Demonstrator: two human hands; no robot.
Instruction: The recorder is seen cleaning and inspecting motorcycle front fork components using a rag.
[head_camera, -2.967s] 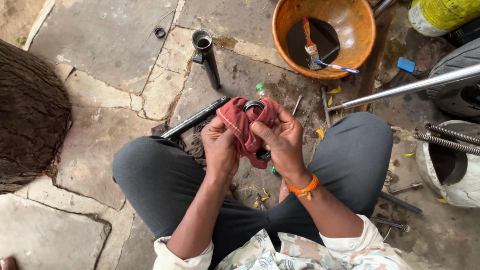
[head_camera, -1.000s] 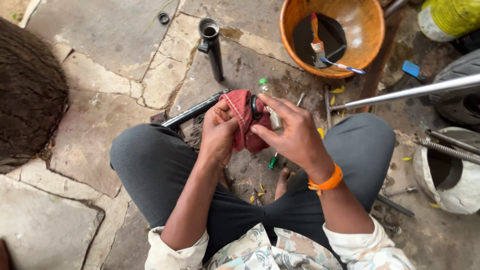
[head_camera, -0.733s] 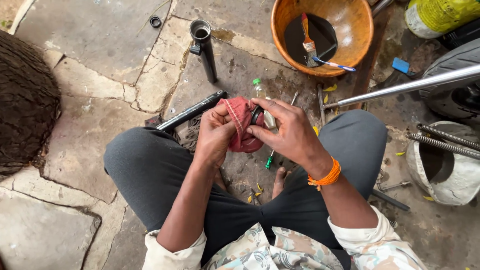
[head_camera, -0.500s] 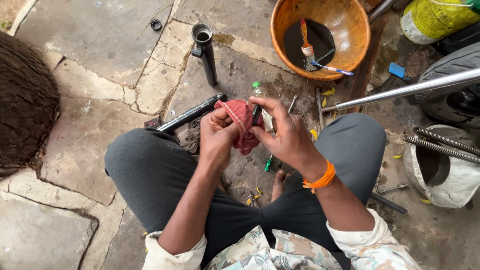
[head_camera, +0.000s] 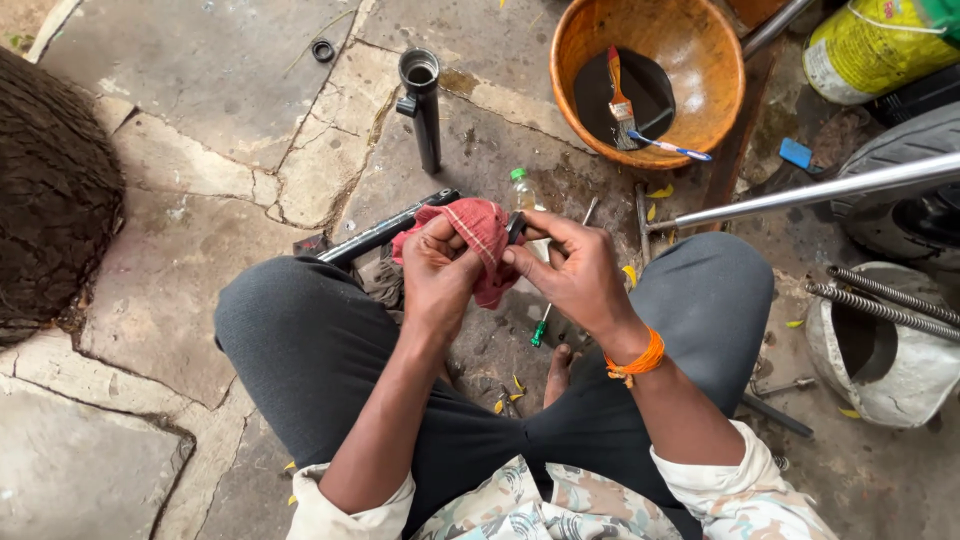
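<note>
Over the stone paving, above the squatting person's knees, the left hand (head_camera: 440, 275) grips a bunched red rag (head_camera: 480, 235), fingers closed on it. The rag now wraps less of the small dark part (head_camera: 516, 227) than three seconds ago; the part has come out at the rag's right edge, so the wiping looks nearly finished. The right hand (head_camera: 570, 270) pinches that part between thumb and fingertips. Beyond stands an orange bowl (head_camera: 700, 60) of dark liquid.

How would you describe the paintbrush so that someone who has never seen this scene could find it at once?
Look to the big orange bowl on the stone ground beyond the seated person's knees. In it lies a pool of black liquid, and the paintbrush rests there, bristles down. Its orange handle sets it apart from the slim blue-and-white toothbrush beside it.
</note>
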